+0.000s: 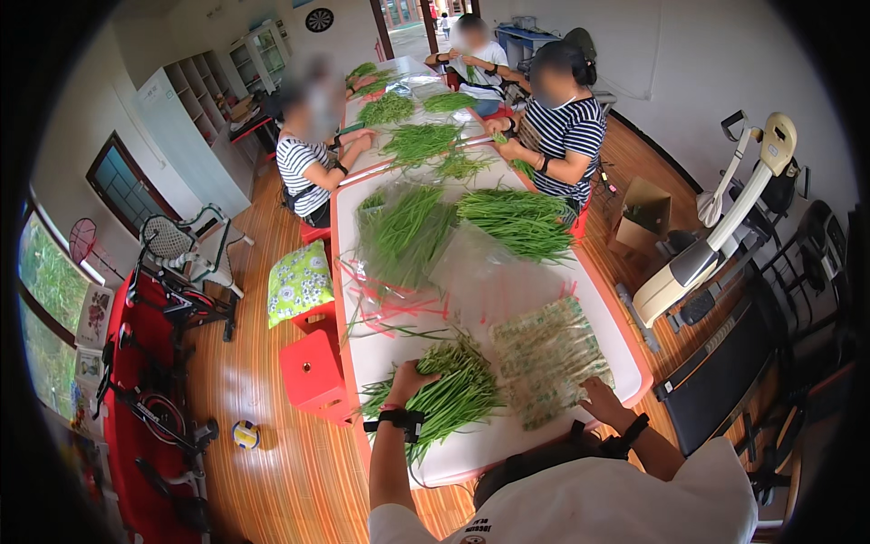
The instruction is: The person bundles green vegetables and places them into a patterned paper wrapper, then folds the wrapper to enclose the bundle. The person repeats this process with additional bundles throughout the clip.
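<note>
A pile of long green stalks (459, 394), perhaps garlic scapes or chives, lies on the near left of the white table (448, 469). My left hand (410, 383) is curved over the left side of this pile, touching it; whether it grips any stalks is hidden. On the near right a patterned cloth or mat (547, 360) lies flat. My right hand (605, 404) is at its lower right edge, fingers apart and slightly bent, with nothing visible in it. Beyond both hands are a clear plastic bag (404, 238) over greens, a sheet of plastic (499, 272) and red strips (401, 309).
A large green bundle (516, 221) lies farther up the table. Several people sit along both sides, some handling greens. A red stool (312, 370) and a floral cushion (299, 282) are at left. To the right stand a treadmill (724, 364) and a cardboard box (639, 214).
</note>
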Motion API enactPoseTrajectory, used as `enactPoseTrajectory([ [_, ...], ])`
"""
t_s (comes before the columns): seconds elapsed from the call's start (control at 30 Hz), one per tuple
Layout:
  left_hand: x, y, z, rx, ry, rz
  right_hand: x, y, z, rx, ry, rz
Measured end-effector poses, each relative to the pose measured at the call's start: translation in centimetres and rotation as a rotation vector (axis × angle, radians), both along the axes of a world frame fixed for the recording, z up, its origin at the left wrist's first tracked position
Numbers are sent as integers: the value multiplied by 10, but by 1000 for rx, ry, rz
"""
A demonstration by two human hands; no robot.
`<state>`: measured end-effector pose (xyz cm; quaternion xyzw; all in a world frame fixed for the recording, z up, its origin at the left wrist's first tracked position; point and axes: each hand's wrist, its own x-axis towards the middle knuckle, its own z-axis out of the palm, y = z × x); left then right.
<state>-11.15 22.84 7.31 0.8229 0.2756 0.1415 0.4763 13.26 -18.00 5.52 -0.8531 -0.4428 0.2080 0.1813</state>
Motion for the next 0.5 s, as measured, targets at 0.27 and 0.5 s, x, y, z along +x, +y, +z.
enactPoseTrajectory([
  [0.27,-17,5,21,158,84,75,-1,0,5,-3,11,44],
  [0.5,-25,3,37,181,25,54,0,2,0,30,-9,87],
])
